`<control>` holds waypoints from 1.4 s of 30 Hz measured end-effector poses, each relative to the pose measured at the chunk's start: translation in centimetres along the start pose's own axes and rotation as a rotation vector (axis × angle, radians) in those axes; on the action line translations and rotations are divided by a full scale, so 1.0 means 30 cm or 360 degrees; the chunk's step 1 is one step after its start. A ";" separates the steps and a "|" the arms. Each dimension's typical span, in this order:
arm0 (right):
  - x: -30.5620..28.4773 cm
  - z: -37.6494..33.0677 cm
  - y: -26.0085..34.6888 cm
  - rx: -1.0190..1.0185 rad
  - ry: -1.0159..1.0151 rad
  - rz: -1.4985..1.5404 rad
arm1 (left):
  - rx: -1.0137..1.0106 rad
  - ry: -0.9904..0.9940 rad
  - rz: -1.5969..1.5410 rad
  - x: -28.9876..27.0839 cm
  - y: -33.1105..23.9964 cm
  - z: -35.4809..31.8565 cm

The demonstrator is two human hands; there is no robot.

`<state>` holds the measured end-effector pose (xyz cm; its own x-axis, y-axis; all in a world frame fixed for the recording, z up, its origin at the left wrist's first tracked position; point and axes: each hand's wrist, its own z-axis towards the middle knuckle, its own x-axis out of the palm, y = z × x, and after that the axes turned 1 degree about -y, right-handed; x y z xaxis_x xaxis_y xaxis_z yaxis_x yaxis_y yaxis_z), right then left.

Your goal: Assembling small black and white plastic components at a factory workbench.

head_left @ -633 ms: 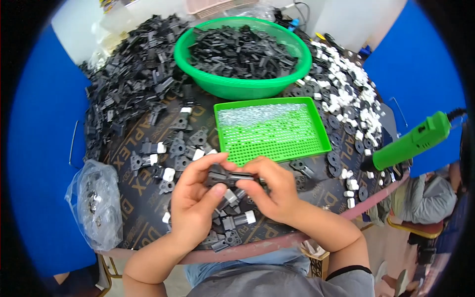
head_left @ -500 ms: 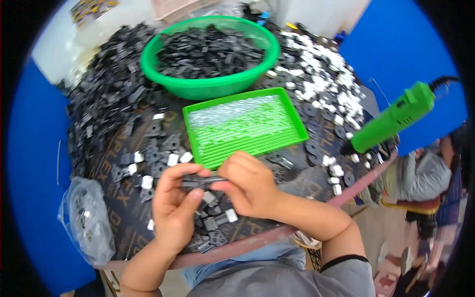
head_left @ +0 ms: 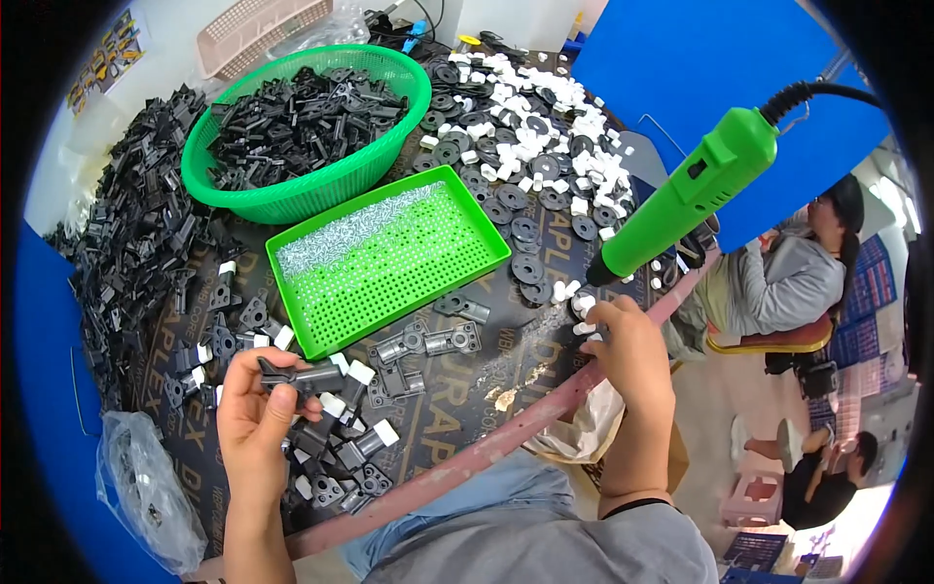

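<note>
In my left hand (head_left: 255, 419) a black plastic fitting (head_left: 316, 378) with a tubular body and a pointed end is gripped between thumb and fingers. My right hand (head_left: 632, 355) is at the table's right front edge, its thumb and forefinger apart beside small white plastic pieces (head_left: 584, 329). Whether it touches one is hard to see. Below the left hand lies a cluster of black fittings (head_left: 365, 448), some with white ends. Several black fittings (head_left: 399, 365) without white ends lie between the hands, in front of the green tray (head_left: 389, 316).
The tray holds small silvery metal pieces. Behind it stands a green basket (head_left: 292, 206) of black parts. A green electric screwdriver (head_left: 686, 195) hangs at right by black discs (head_left: 525, 231) and white pieces. Black parts heap at left above a clear bag (head_left: 151, 496). Another person (head_left: 793, 268) sits at right.
My hands have parted: the right went right to the white pieces, while the left moved left and keeps the black fitting. The whole view has shifted, bringing the screwdriver nearer.
</note>
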<state>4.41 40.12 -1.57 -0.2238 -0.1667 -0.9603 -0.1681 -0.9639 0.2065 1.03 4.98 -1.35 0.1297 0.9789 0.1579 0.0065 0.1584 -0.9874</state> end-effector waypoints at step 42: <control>0.239 -0.005 0.515 -0.0573 0.0750 0.2992 | 0.0100 0.0071 -0.0081 0.064 0.011 -0.056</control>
<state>0.36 23.99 -5.30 0.3831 -0.8267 0.4120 0.1193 0.4866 0.8655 2.96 6.70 -1.40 0.1748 0.9629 0.2054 -0.0480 0.2167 -0.9751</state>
